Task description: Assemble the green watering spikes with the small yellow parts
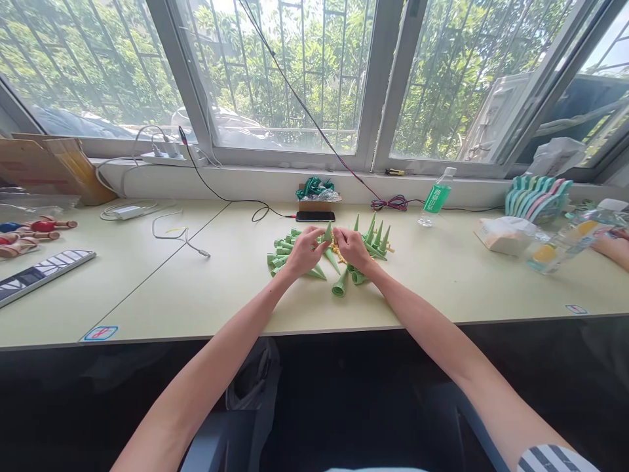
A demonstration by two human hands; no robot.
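Both hands are close together over the middle of the table [236, 288]. My left hand [305, 249] grips a green cone [327, 232], its tip pointing up. Right beside that cone, my right hand [350, 246] is closed, fingers curled in; whatever it pinches is hidden. Small yellow pieces [335, 253] lie between and behind the hands. To the left is a heap of green cones [281, 250] lying on their sides. Several upright green cones [378, 236] stand beyond my right hand, and one loose cone [339, 287] lies nearer me, its wide end towards me.
Behind the hands are a black phone [315, 216] and a small box [317, 195] with green material. A water bottle [436, 198], a tissue pack [506, 235] and another person's arm [612, 248] are on the right. A white cable [184, 237] lies left.
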